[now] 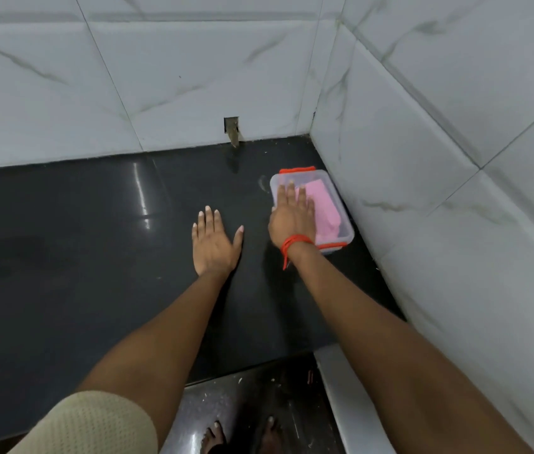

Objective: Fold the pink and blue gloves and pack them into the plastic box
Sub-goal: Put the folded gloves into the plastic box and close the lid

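The right hand (pixel 292 214) is lying flat on top of the clear plastic box with orange clips (pixel 341 213), fingers straight, holding nothing. The folded pink gloves (pixel 323 208) are sitting inside the box. The left hand (pixel 213 244) is resting flat and open on the shiny black counter (pixel 95 240), left of the box. No blue gloves are showing, so they may be getting left out. A hard push may send the box sliding.

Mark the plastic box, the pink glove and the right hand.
plastic box (pixel 341 213): head view, clear right wall.
pink glove (pixel 324 206): head view, middle of the visible pink surface.
right hand (pixel 292 219): head view, back of the hand.
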